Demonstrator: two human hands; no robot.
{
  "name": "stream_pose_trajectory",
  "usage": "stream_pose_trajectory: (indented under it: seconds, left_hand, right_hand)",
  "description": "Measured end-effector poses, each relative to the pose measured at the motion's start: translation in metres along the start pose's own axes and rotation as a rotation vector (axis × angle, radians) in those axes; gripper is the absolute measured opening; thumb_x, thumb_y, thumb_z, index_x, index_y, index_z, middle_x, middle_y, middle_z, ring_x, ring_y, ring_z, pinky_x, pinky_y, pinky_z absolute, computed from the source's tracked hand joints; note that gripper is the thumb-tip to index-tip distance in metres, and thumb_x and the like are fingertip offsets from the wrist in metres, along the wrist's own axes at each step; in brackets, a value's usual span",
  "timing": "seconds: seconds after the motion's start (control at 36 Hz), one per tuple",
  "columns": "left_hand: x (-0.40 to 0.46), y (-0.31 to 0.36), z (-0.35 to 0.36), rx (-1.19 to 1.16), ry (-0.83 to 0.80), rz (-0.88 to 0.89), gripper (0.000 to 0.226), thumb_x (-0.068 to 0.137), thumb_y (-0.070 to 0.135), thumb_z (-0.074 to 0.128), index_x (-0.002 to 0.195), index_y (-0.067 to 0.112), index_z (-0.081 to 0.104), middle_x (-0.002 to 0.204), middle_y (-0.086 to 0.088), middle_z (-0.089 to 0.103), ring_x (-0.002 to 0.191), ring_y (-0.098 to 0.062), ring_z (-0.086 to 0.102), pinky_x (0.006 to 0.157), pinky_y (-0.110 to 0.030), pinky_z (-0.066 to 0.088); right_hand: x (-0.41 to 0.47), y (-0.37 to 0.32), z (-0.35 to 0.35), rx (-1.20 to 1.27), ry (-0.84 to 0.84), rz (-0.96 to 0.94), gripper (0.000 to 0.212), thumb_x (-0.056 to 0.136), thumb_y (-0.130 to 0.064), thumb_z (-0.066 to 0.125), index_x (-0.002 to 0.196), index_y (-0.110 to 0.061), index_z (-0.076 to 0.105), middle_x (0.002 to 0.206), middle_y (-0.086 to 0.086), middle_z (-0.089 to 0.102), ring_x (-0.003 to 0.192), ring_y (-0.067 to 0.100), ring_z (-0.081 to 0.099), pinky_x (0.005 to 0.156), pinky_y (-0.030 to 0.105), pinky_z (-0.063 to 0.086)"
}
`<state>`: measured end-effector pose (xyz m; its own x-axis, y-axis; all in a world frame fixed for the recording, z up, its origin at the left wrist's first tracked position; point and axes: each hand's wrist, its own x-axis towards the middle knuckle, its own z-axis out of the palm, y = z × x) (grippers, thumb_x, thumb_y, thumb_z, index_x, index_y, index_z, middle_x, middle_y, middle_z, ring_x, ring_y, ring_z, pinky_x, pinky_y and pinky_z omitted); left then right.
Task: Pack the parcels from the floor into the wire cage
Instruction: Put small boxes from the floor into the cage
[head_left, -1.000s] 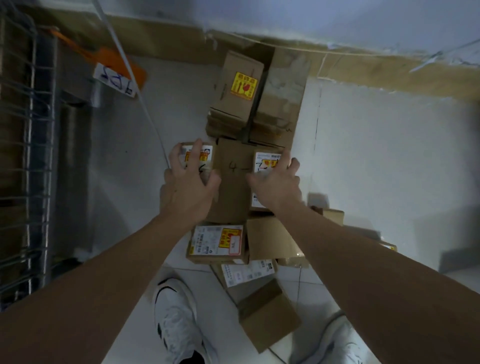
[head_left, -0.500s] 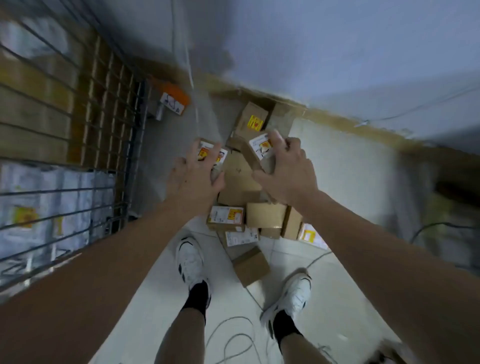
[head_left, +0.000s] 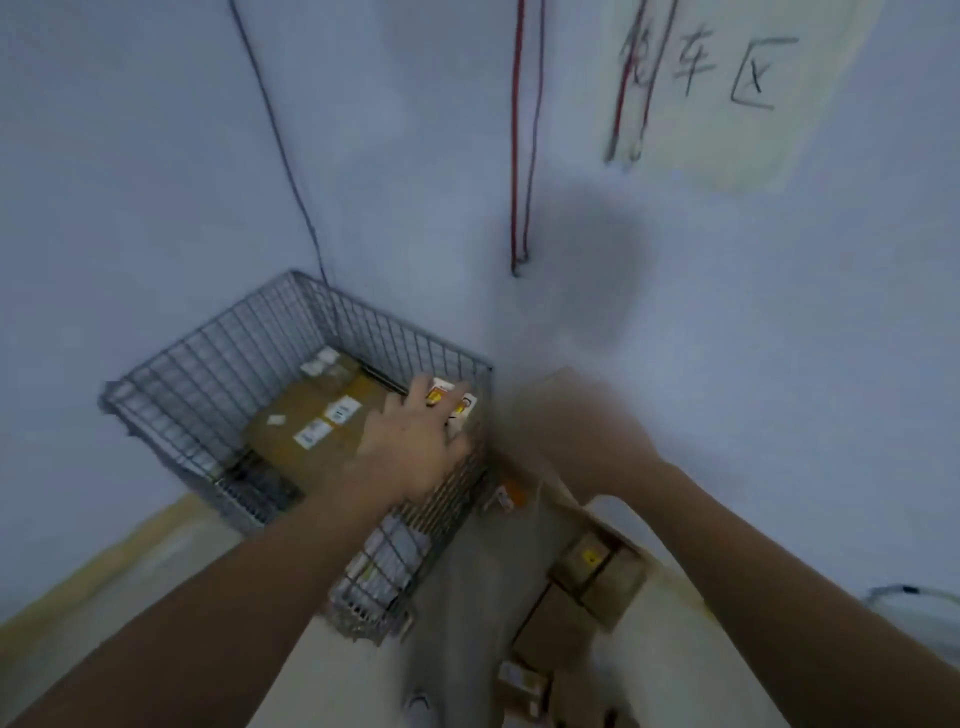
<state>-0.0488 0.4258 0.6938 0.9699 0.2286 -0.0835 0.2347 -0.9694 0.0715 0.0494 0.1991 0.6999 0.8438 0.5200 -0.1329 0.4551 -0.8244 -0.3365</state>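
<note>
Left hand holds parcel over wire cage

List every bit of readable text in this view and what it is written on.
"车区": handwritten on the pale patch of the wall; a character before it is crossed by cords, unreadable.
Labels on the parcel under the left hand: too blurred.
Labels on the big box in the wire cage: too blurred.

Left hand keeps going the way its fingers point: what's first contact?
Likely the cage's far right wire wall: the left hand holds a labelled parcel over the wire cage, fingers pointing toward it. Depth unclear.
</note>
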Motion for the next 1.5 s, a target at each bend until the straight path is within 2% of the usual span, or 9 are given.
stream_pose_trajectory:
  seconds: [0.11, 0.33, 0.44, 0.67, 0.78, 1.03, 1.28, 1.5]
  left_hand:
    - [-0.068, -0.055, -0.063, 0.016, 0.015, -0.144, 0.064, 0.100, 0.064, 0.029, 0.158, 0.050, 0.006, 0.165, -0.001, 0.008, 0.134, -0.042, 0.040, 0.099, -0.052, 0.047]
    - [-0.166, -0.158, -0.128, 0.016, 0.045, -0.339, 0.065, 0.099, 0.066, 0.032, 0.158, 0.049, 0.011, 0.165, -0.003, 0.012, 0.137, -0.044, 0.040, 0.105, -0.053, 0.045]
    - [-0.198, -0.203, -0.148, -0.014, 0.082, -0.341, 0.063, 0.100, 0.061, 0.033, 0.159, 0.048, 0.016, 0.164, -0.003, 0.013, 0.139, -0.041, 0.038, 0.109, -0.053, 0.042]
    - [-0.239, -0.302, -0.161, -0.064, 0.169, -0.318, 0.060, 0.098, 0.065, 0.033, 0.155, 0.051, 0.018, 0.160, 0.002, 0.019, 0.129, -0.033, 0.047, 0.099, -0.051, 0.051]
    - [-0.250, -0.343, -0.163, -0.106, 0.178, -0.324, 0.058, 0.098, 0.059, 0.035, 0.154, 0.051, 0.021, 0.160, 0.004, 0.020, 0.127, -0.032, 0.048, 0.100, -0.049, 0.051]
    - [-0.215, -0.437, -0.160, -0.156, 0.203, -0.330, 0.059, 0.098, 0.058, 0.039, 0.154, 0.050, 0.023, 0.159, 0.005, 0.022, 0.126, -0.031, 0.049, 0.099, -0.048, 0.051]
    - [-0.125, -0.515, -0.142, -0.163, 0.152, -0.367, 0.061, 0.100, 0.060, 0.040, 0.156, 0.049, 0.019, 0.160, 0.005, 0.018, 0.126, -0.031, 0.048, 0.099, -0.046, 0.051]
    - [-0.047, -0.573, -0.127, -0.126, 0.104, -0.331, 0.061, 0.100, 0.063, 0.036, 0.156, 0.047, 0.017, 0.161, 0.003, 0.019, 0.125, -0.032, 0.051, 0.098, -0.046, 0.052]
  right_hand:
    - [-0.011, -0.061, -0.030, -0.073, 0.024, -0.148, 0.080, 0.089, -0.070, 0.039, 0.153, -0.035, 0.007, 0.142, 0.011, 0.037, 0.117, 0.034, 0.049, 0.098, 0.050, 0.048]
    - [-0.042, -0.179, -0.063, -0.162, -0.050, -0.298, 0.079, 0.093, -0.061, 0.043, 0.157, -0.036, 0.005, 0.145, 0.011, 0.033, 0.125, 0.034, 0.045, 0.103, 0.049, 0.045]
    - [-0.056, -0.235, -0.062, -0.211, -0.051, -0.305, 0.079, 0.092, -0.061, 0.046, 0.158, -0.038, 0.009, 0.145, 0.009, 0.035, 0.127, 0.032, 0.045, 0.103, 0.048, 0.046]
    - [-0.057, -0.336, -0.034, -0.220, 0.010, -0.252, 0.078, 0.093, -0.062, 0.046, 0.158, -0.037, 0.009, 0.148, 0.010, 0.035, 0.128, 0.033, 0.046, 0.105, 0.049, 0.045]
    - [-0.042, -0.373, -0.017, -0.226, -0.007, -0.228, 0.081, 0.093, -0.066, 0.042, 0.159, -0.038, 0.005, 0.152, 0.009, 0.032, 0.130, 0.033, 0.045, 0.106, 0.048, 0.046]
    - [0.031, -0.430, 0.007, -0.281, -0.028, -0.221, 0.085, 0.088, -0.073, 0.040, 0.158, -0.041, 0.005, 0.149, 0.009, 0.035, 0.126, 0.032, 0.049, 0.099, 0.046, 0.051]
    - [0.154, -0.473, 0.044, -0.209, -0.024, -0.202, 0.080, 0.091, -0.070, 0.041, 0.157, -0.040, 0.007, 0.147, 0.009, 0.034, 0.125, 0.033, 0.049, 0.098, 0.048, 0.051]
    - [0.232, -0.502, 0.072, -0.229, -0.093, -0.185, 0.089, 0.086, -0.076, 0.039, 0.158, -0.039, 0.001, 0.153, 0.011, 0.031, 0.133, 0.036, 0.044, 0.102, 0.052, 0.048]
